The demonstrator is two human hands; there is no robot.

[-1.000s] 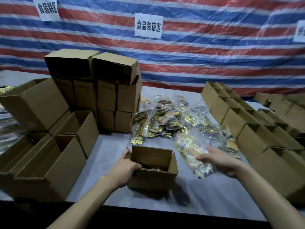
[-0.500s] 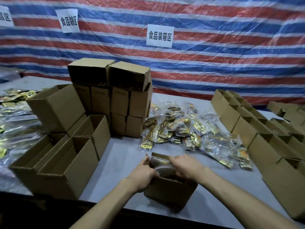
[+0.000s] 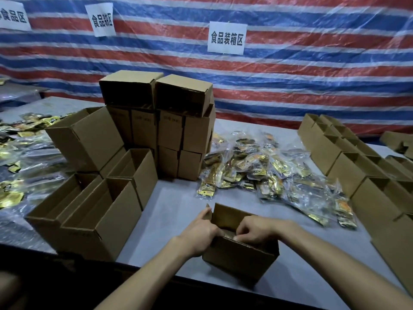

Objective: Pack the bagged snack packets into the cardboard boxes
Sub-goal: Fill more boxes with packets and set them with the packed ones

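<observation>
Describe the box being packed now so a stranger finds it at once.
On the grey table, before the pile of bagged snacks, one open cardboard box stands alone near the front edge. Only it has the left hand and right hand at its opening.

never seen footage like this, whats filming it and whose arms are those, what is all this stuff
No machine here: a person wears a camera on the head, so this one picture looks forward and down at their own bare arms. The left hand grips the rim of a small open box on the table. The right hand reaches into it, fingers curled on a bag of snack packets. Behind lies a pile of such bags, a stack of boxes to its left, and a row of boxes on the right.
</observation>
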